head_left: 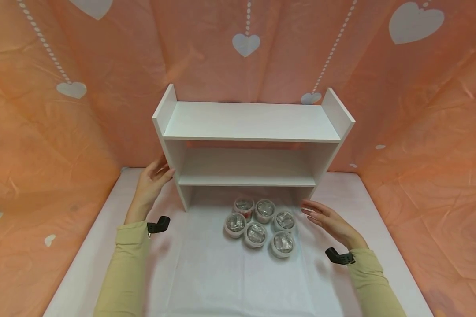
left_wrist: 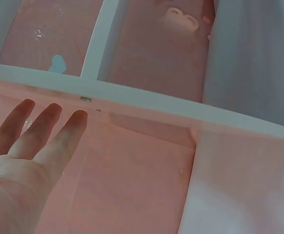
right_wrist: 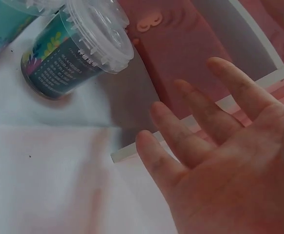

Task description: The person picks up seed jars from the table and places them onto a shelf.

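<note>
A white two-tier shelf (head_left: 247,121) stands upright at the back of the table. My left hand (head_left: 148,187) is at its left side panel (left_wrist: 146,100), fingers extended along the outer face and fingertips right by the panel. On the other side, my right hand (head_left: 331,222) hovers beside the lower end of the right panel, its fingers spread and slightly bent, holding nothing. Several clear-lidded plastic cups (head_left: 255,234) are grouped in front of the shelf, silvery wrapping showing through their lids. Up close, one cup (right_wrist: 64,63) has a dark, colourful printed side with white lettering.
White cloth (head_left: 206,273) covers the table. Orange-pink sheets (head_left: 214,66) with white hearts hang behind the shelf and along both sides. The cups sit between the two hands, nearer the right one.
</note>
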A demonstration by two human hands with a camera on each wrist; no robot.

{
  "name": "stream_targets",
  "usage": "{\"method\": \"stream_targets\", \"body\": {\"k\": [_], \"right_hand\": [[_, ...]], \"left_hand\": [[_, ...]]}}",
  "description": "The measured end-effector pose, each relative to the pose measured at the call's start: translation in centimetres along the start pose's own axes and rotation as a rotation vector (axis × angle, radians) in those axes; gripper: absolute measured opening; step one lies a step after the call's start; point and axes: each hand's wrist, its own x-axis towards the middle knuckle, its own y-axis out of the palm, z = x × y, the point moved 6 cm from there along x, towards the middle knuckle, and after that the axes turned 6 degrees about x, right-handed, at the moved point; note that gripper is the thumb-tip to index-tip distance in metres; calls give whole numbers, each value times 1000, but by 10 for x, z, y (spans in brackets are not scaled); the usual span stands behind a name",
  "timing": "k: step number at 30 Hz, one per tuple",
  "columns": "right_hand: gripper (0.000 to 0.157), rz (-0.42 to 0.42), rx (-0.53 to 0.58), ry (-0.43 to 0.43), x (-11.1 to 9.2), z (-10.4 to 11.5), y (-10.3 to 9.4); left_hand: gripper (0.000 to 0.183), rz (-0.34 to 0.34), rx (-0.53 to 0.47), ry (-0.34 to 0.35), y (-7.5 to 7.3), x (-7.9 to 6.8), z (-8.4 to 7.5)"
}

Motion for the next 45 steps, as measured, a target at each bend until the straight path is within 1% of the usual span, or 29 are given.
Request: {"method": "stream_targets", "body": {"k": [3,6,13,16,21,27,38,45], "right_hand": [[52,-25,-26,7,3,-3,1],[53,-29,-43,4,5,-6,3],[57,-1,-41,-15,10,-15,6],[58,15,-38,-18,12,-19,6],[59,34,-7,-21,14,-23,8],[62,39,14,8,18,-28,12],[72,48,2,36,24,-36,16],[74,41,-12,72,25,-42,18]], "left_hand": [[56,1,-13,7,1,0,1],[54,1,-14,10,2,1,1],[55,3,31,7,2,1,2],[55,7,40,2,2,1,3],[54,19,35,19,3,3,2],[53,24,16,29,4,5,1],[50,22,18,22,4,5,3],[50,33,10,27,3,5,4]]}}
